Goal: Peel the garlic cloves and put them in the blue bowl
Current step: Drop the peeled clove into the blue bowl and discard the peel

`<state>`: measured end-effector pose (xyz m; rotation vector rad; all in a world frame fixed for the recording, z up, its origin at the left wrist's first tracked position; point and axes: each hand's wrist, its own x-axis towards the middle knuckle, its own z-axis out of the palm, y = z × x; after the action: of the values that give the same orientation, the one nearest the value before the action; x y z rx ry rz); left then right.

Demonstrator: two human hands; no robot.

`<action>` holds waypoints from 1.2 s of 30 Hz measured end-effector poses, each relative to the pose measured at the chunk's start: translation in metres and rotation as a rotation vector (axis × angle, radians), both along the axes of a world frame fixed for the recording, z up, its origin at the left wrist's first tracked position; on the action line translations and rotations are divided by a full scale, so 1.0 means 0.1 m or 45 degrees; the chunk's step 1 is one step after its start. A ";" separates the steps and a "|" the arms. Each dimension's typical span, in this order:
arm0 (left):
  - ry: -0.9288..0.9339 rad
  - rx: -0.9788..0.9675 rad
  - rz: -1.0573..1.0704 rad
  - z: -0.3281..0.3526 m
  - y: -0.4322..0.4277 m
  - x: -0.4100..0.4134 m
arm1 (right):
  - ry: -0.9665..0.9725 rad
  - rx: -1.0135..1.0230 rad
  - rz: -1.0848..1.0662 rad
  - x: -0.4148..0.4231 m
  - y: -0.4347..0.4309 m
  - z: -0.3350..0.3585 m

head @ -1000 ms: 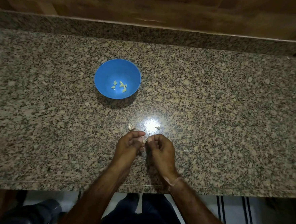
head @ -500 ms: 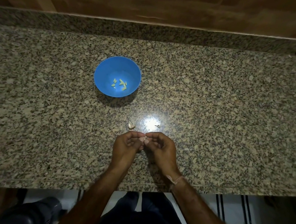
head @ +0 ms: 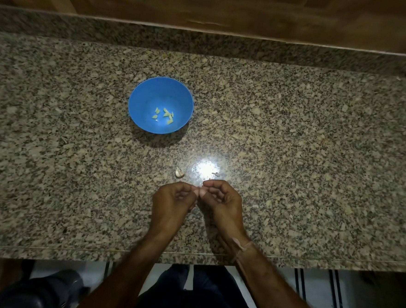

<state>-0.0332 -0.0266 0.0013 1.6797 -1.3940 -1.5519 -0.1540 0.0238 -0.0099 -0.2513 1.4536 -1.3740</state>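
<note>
A garlic clove (head: 202,191), barely visible, is pinched between the fingertips of the left hand (head: 173,201) and right hand (head: 221,201), nearer the person than the blue bowl (head: 138,106). Peeling likely goes best with one hand steadying while a nail lifts the skin.

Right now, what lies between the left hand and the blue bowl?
Head view: one loose garlic clove just beyond the left hand; otherwise bare counter up to the blue bowl.

bowl (head: 138,103): blue | cloves (head: 165,115): pale yellow-green | counter (head: 294,136): speckled granite
</note>
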 end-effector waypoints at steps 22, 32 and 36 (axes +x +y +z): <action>-0.021 -0.031 0.074 -0.09 0.02 -0.02 | -0.173 0.062 -0.119 -0.06 0.00 0.01; -0.108 -0.192 -0.029 0.03 0.08 -0.06 | -0.150 0.034 -0.087 -0.05 0.02 0.09; -0.151 -0.247 -0.022 0.02 0.10 -0.06 | -0.163 0.032 -0.087 -0.03 0.05 0.05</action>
<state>-0.0395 -0.0171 0.0035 1.6677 -1.5687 -1.2977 -0.1569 0.0290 -0.0048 -0.0967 1.3828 -1.4000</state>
